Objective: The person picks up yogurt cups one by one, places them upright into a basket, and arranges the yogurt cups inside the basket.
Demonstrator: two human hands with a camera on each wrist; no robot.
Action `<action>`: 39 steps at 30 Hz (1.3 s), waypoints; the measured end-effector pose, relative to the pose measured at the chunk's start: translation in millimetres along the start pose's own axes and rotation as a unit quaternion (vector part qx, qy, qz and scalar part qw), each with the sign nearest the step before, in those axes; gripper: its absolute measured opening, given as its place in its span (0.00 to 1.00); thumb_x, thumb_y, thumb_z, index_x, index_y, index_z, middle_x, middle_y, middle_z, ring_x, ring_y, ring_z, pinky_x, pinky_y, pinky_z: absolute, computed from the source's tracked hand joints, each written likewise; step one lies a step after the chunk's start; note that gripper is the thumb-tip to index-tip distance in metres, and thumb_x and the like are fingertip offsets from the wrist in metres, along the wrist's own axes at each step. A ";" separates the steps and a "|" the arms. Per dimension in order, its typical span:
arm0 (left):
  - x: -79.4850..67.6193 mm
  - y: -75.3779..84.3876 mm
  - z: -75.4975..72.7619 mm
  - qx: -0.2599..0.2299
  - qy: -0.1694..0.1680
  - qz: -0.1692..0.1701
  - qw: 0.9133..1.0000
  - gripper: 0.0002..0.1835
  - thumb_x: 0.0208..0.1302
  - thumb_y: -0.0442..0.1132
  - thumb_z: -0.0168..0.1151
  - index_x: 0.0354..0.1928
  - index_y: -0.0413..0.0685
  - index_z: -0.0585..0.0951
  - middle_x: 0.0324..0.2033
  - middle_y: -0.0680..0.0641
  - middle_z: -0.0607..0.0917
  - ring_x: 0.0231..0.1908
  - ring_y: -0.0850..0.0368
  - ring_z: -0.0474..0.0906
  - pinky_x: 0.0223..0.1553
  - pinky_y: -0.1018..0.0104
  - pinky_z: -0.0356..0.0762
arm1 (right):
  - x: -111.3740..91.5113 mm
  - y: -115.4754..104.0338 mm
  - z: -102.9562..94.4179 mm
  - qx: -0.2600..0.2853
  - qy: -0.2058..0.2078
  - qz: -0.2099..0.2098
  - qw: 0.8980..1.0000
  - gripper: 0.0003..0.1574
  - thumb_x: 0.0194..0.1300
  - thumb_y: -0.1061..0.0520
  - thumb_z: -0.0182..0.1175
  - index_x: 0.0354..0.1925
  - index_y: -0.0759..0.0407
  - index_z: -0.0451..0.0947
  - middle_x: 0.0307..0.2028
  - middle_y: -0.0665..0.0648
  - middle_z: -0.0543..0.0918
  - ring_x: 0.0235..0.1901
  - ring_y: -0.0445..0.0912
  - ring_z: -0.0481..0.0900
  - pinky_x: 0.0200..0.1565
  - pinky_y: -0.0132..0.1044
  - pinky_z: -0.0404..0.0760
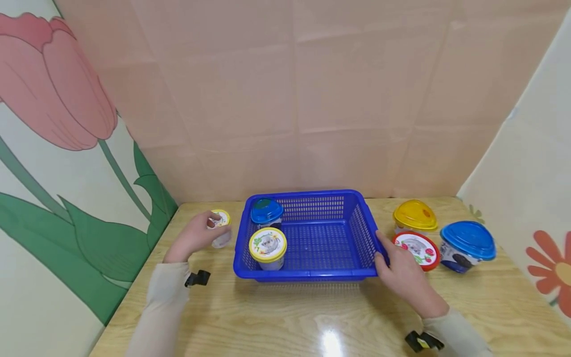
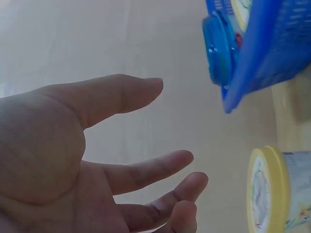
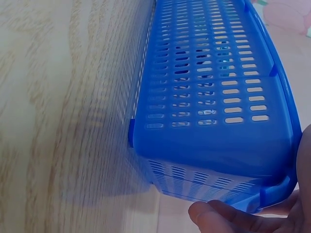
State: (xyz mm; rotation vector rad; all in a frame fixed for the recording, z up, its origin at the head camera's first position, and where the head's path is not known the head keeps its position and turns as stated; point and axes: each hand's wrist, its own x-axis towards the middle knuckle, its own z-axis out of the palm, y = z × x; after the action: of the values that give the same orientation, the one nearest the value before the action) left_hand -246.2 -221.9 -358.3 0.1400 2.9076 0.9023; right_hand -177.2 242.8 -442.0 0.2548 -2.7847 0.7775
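A creased backdrop (image 1: 312,99), flower-printed walls (image 1: 67,198) and wood-grain table (image 1: 267,322) suggest a makeshift booth.

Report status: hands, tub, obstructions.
Left hand near yellow-lidded tub left of blue basket, gripping nothing. Right hand grips basket. Left hand's path looks unobstructed.

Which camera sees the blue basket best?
The head view: it shows nearly the whole basket from above, inside too. The left wrist view catches just one part, cut off at the upper right. The right wrist view shows its slotted outside walls up close.
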 end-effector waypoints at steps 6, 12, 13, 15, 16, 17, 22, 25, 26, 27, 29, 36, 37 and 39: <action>0.4 -8.2 1.8 -0.008 0.006 -0.004 1.000 0.35 0.67 0.57 0.62 0.61 0.33 0.74 0.50 0.34 0.80 0.47 0.43 0.77 0.42 0.54 0.79 | 0.5 0.7 -1.7 -0.003 -0.007 0.003 1.000 0.36 0.71 0.57 0.53 0.71 0.71 0.61 0.52 0.75 0.81 0.36 0.54 0.80 0.47 0.61 0.81; 2.2 -18.6 3.7 0.005 0.034 -0.004 0.999 0.29 0.69 0.50 0.61 0.59 0.29 0.75 0.51 0.29 0.80 0.49 0.37 0.78 0.46 0.47 0.78 | 0.9 2.6 0.2 -0.001 -0.010 0.005 1.000 0.36 0.71 0.57 0.54 0.72 0.71 0.61 0.56 0.76 0.79 0.39 0.55 0.79 0.48 0.61 0.81; 2.8 -21.0 4.3 0.011 0.040 -0.006 0.999 0.29 0.69 0.50 0.60 0.59 0.29 0.75 0.51 0.28 0.79 0.50 0.36 0.77 0.47 0.46 0.77 | 1.0 2.4 0.3 0.000 -0.009 0.004 1.000 0.36 0.71 0.57 0.54 0.72 0.72 0.61 0.56 0.76 0.78 0.39 0.56 0.80 0.49 0.61 0.80; 4.0 -25.8 5.0 0.019 0.050 -0.019 0.998 0.30 0.70 0.49 0.60 0.59 0.28 0.74 0.53 0.26 0.78 0.52 0.34 0.76 0.50 0.43 0.76 | 1.3 2.2 0.8 0.002 -0.007 0.003 1.000 0.36 0.71 0.58 0.54 0.71 0.72 0.61 0.57 0.76 0.77 0.42 0.58 0.81 0.50 0.62 0.80; 4.6 -28.3 5.6 0.023 0.056 -0.026 0.998 0.30 0.70 0.49 0.59 0.60 0.28 0.73 0.54 0.26 0.78 0.53 0.33 0.75 0.51 0.43 0.75 | 1.4 2.1 1.0 0.003 -0.007 0.003 1.000 0.36 0.71 0.58 0.54 0.71 0.72 0.61 0.58 0.76 0.77 0.42 0.58 0.81 0.50 0.62 0.80; 5.1 -30.6 6.1 0.025 0.061 -0.032 0.997 0.31 0.70 0.50 0.59 0.61 0.28 0.73 0.55 0.25 0.77 0.54 0.32 0.74 0.51 0.42 0.74 | 1.4 1.7 1.0 0.005 -0.008 0.003 1.000 0.36 0.71 0.58 0.54 0.72 0.72 0.61 0.58 0.76 0.77 0.43 0.59 0.81 0.50 0.62 0.79; 7.0 -40.4 9.1 0.023 0.081 -0.058 0.995 0.36 0.68 0.52 0.61 0.64 0.27 0.68 0.61 0.24 0.71 0.62 0.27 0.63 0.59 0.36 0.65 | 0.3 0.8 0.7 0.015 -0.006 0.006 1.000 0.36 0.71 0.58 0.53 0.72 0.71 0.60 0.59 0.76 0.76 0.49 0.64 0.80 0.52 0.65 0.77; 9.1 -45.6 12.4 0.023 0.087 -0.062 0.994 0.40 0.65 0.53 0.64 0.65 0.27 0.66 0.61 0.23 0.69 0.63 0.26 0.58 0.61 0.36 0.60 | -0.3 1.3 0.6 0.020 -0.002 0.006 1.000 0.36 0.71 0.59 0.53 0.72 0.71 0.61 0.60 0.77 0.75 0.51 0.66 0.79 0.53 0.66 0.76; 10.0 -47.6 13.8 0.024 0.087 -0.062 0.994 0.41 0.64 0.53 0.65 0.65 0.26 0.66 0.60 0.23 0.69 0.62 0.27 0.58 0.61 0.36 0.60 | -0.2 1.8 0.7 0.022 0.000 0.005 1.000 0.35 0.71 0.59 0.53 0.72 0.71 0.61 0.60 0.77 0.75 0.51 0.66 0.80 0.53 0.66 0.76; 10.9 -49.5 15.5 0.023 0.088 -0.064 0.994 0.42 0.62 0.53 0.67 0.66 0.26 0.65 0.60 0.23 0.68 0.62 0.27 0.58 0.60 0.36 0.60 | -0.1 2.3 0.7 0.023 0.001 0.004 1.000 0.35 0.71 0.59 0.53 0.72 0.71 0.61 0.59 0.76 0.76 0.50 0.65 0.80 0.53 0.66 0.76; 13.1 -53.6 18.5 0.019 0.086 -0.069 0.994 0.45 0.60 0.53 0.69 0.66 0.26 0.64 0.58 0.23 0.67 0.60 0.28 0.57 0.58 0.37 0.61 | 0.1 3.3 1.0 0.025 0.002 0.003 1.000 0.35 0.71 0.59 0.54 0.72 0.70 0.61 0.59 0.76 0.76 0.48 0.64 0.80 0.52 0.65 0.76; 18.9 -63.7 25.6 0.000 0.076 -0.085 0.993 0.52 0.54 0.56 0.72 0.68 0.27 0.60 0.58 0.23 0.63 0.59 0.29 0.54 0.55 0.36 0.64 | 0.6 6.5 2.4 0.026 0.011 -0.013 1.000 0.35 0.69 0.60 0.54 0.71 0.70 0.64 0.56 0.76 0.79 0.43 0.60 0.81 0.50 0.64 0.78; 19.6 -64.5 26.0 -0.002 0.076 -0.086 0.993 0.52 0.54 0.57 0.73 0.68 0.27 0.60 0.58 0.24 0.63 0.59 0.29 0.54 0.55 0.36 0.64 | 0.8 6.7 2.5 0.026 0.010 -0.013 1.000 0.35 0.69 0.59 0.54 0.71 0.70 0.64 0.56 0.75 0.79 0.43 0.59 0.81 0.50 0.64 0.78; 21.1 -66.3 26.8 -0.004 0.078 -0.084 0.993 0.53 0.53 0.58 0.73 0.68 0.27 0.60 0.57 0.24 0.64 0.58 0.29 0.55 0.54 0.37 0.65 | 1.4 6.8 2.6 0.027 0.009 -0.015 0.999 0.35 0.70 0.59 0.54 0.71 0.70 0.63 0.56 0.75 0.79 0.42 0.58 0.81 0.50 0.63 0.78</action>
State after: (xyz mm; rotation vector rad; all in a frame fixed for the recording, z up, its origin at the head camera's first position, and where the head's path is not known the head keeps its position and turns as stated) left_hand -267.9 -259.0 -419.2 -0.1826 2.9986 0.9357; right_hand -180.6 247.1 -447.1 0.2957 -2.7393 0.8447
